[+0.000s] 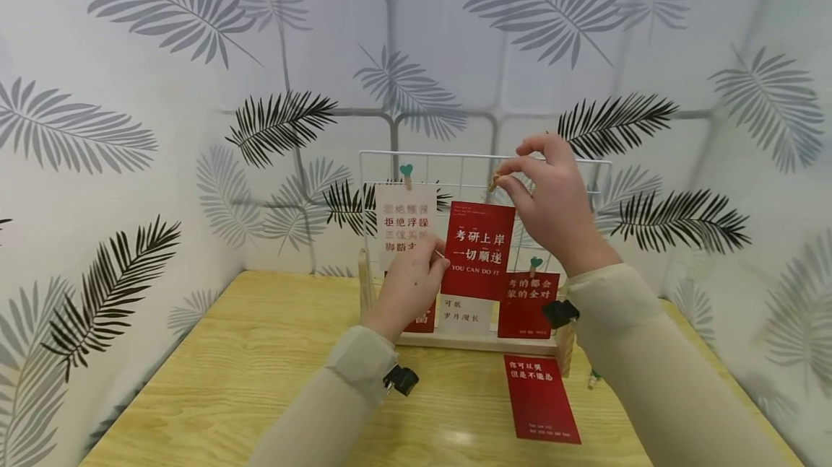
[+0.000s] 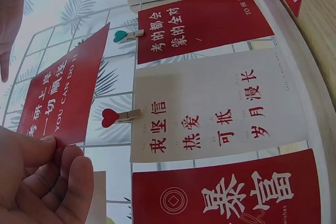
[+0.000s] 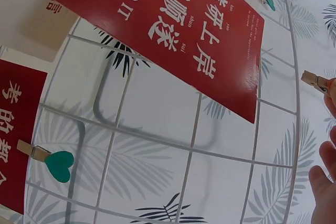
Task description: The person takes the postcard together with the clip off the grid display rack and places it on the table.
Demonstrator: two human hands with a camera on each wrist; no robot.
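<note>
My left hand (image 1: 411, 288) pinches a red card (image 1: 479, 250) with white lettering by its left edge, in front of a white wire grid (image 1: 448, 156). Between thumb and fingers, my right hand (image 1: 557, 200) holds a small wooden clothespin (image 3: 315, 81) near the grid's upper part, apart from the card. A pale card (image 1: 393, 200) hangs at the upper left under a clothespin with a teal heart (image 1: 406, 170). Along the lower grid are a white card (image 2: 205, 108) with a red-heart clothespin (image 2: 121, 117), a red card (image 2: 205, 24) and another red card (image 2: 226, 192).
The grid stands in a wooden base (image 1: 474, 342) on a wood-grain table (image 1: 279, 359). Another red card (image 1: 542, 402) lies on the table before it. A small clothespin (image 1: 594, 379) is at the right. Behind is a leaf-patterned wall covering (image 1: 442, 34).
</note>
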